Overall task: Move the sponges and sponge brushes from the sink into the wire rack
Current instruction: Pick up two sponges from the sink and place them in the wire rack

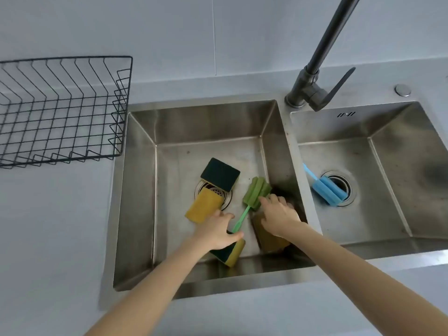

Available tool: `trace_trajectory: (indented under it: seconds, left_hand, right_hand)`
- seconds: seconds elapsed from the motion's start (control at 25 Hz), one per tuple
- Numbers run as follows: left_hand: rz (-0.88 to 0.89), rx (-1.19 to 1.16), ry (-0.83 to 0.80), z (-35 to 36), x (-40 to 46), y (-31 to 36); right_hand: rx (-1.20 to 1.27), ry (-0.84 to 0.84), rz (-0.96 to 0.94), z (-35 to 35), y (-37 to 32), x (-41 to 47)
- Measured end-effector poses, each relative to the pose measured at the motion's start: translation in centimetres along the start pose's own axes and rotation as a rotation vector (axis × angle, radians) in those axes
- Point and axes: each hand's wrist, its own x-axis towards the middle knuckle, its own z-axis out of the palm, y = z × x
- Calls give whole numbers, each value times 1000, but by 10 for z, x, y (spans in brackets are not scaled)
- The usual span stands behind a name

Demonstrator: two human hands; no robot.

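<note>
Four sponges and two sponge brushes are lying in the double sink (286, 146), and I am reaching both bare arms down into its left basin. My left hand (218, 230) is closing around the lowest sponge (230, 254), a yellow one with a dark green face, at the basin's near wall; the handle end of the green sponge brush (255, 194) is lying just under my fingers (225, 215), and I cannot tell whether they are pinching it too. My right hand (281, 215) is spreading its fingers wide and pressing on another yellow sponge (269, 238) against the basin's right wall, with nothing gripped. The green brush head is resting between my hands, touching my right fingertips. Over the left basin's drain (226, 198), a yellow sponge (203, 207) is lying flat, and a dark-topped sponge (220, 174) is sitting beyond it. The blue sponge brush (324, 187) is resting across the right basin's drain. The black wire rack (60, 112) is sitting on the counter (53, 226) left of the sink.
</note>
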Motion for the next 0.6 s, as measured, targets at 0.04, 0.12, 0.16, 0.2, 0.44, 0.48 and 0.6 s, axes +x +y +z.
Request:
trace_trajectory:
  seconds: [0.04, 0.12, 0.16, 0.2, 0.44, 0.48, 0.6]
  left_hand:
    - [-3, 20, 2, 3, 1, 0]
    - [-12, 44, -4, 11, 3, -1]
    - [-20, 42, -12, 13, 3, -2]
    - [-29, 28, -24, 16, 4, -4]
    - [-35, -23, -32, 20, -4, -18]
    - [-50, -33, -22, 19, -5, -21]
    - [-106, -39, -9, 18, -7, -31]
  right_hand:
    - [-55, -5, 12, 3, 0, 1]
    - [-108, -12, 20, 9, 0, 5]
    - [-131, -36, 21, 11, -1, 4]
    - [-146, -55, 29, 12, -2, 5]
    - [-136, -83, 35, 20, -3, 2]
    - [-103, -93, 36, 20, -5, 1]
    - [12, -119, 54, 22, -5, -2]
